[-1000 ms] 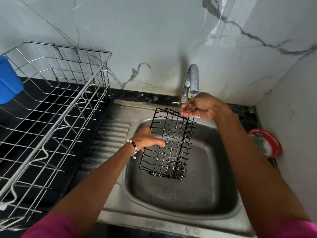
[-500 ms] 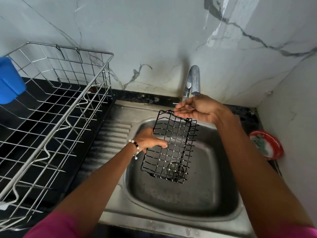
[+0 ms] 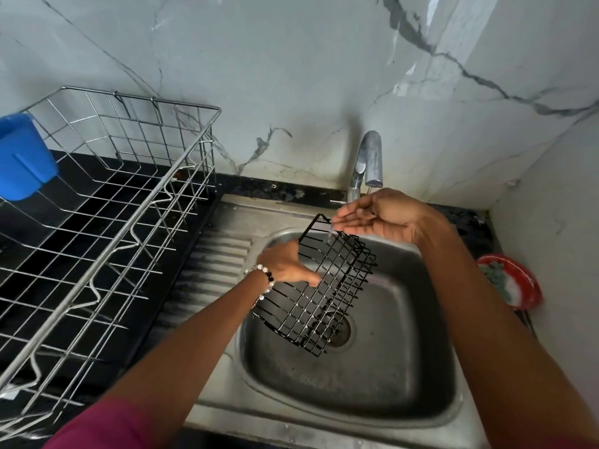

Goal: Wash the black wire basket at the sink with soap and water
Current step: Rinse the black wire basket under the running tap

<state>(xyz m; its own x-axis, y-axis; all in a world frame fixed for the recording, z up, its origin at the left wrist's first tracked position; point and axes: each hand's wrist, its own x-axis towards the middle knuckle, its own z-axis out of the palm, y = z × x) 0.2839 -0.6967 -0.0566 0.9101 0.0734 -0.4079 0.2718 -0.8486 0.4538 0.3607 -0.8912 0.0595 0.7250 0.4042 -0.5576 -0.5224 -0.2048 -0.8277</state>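
- Nearest to me, at 6 o'clock, I see 2 forearms with pink sleeves which reach over the steel sink (image 3: 382, 413).
- The left hand (image 3: 285, 264) grasps the black wire basket (image 3: 319, 288) by its left side, with the thumb on the wires. The basket hangs tilted above the bowl of the sink, and its low end is over the drain (image 3: 337, 328).
- At 9 o'clock a big silver dish rack (image 3: 107, 202) stands on the black counter, and a blue cup (image 3: 22, 157) hangs on its far left.
- At 3 o'clock a red dish (image 3: 509, 281) with a scrubber lies near the wall.
- Farther, at 12 o'clock, the right hand (image 3: 376, 217) is released and cupped, palm up, under the tap (image 3: 369, 160). It holds nothing, and a thin run of water falls from it on the top of the basket.
- I think the step is wetting the basket. To do it well, keep the cupped hand exactly under the spout, and turn the basket slowly so each side gets water before the soap.
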